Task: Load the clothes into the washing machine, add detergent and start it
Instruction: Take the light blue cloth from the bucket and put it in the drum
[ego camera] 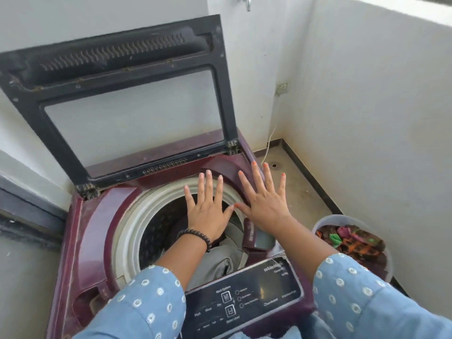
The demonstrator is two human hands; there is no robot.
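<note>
At far left stands the raised lid, leaning back on its hinges against the wall and leaving the washer wide open. Inside the drum lies some grey and dark cloth (how much, the arms hide). Over the opening hovers the left hand, flat, fingers spread and straight, holding nothing. Just beside it, thumbs nearly touching, the right hand is spread the same way above the drum's right rim, also with nothing in it. Below the hands sits the control panel, and right of the drum a small maroon drawer seems pulled open, likely for detergent. On the floor at far right stands a bucket heaped with patterned clothes.

Loading looks unfinished. The sensible move is to reach the right hand down to the bucket, gather a loose bundle rather than the whole heap, and drop it evenly around the drum, keeping fabric off the rim and drawer.
</note>
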